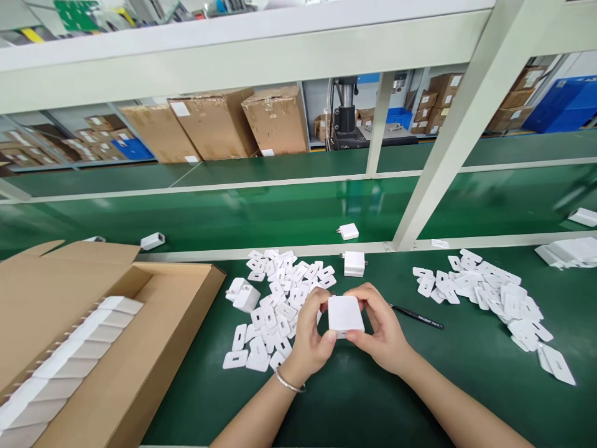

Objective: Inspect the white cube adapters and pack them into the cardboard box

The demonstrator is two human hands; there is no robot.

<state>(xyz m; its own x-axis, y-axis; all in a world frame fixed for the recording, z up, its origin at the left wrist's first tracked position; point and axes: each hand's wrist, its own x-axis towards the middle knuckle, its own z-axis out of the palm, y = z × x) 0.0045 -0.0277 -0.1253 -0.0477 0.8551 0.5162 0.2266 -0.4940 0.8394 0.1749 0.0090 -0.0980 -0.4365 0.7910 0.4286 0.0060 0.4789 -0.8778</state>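
Between my two hands is a white charger (346, 313), held level above the green table. My left hand (310, 333) grips its left side, thumb at the near edge. On the right side my right hand (380, 330) closes on it the same way. A pile of small white slotted plates (275, 311) lies to the left of my hands, with a pair of white chargers (243, 295) at its left edge. Just beyond my fingers stands another white charger (354, 264). A black pen-like tool (417, 316) lies right of my right hand.
An open cardboard box (172, 348) with a row of white chargers (69, 367) stands at left. More white plates (499, 295) spread out at right. Past the rail, a green conveyor belt (261, 214) carries a white charger (348, 231). A slanted metal post (457, 143) rises right of centre.
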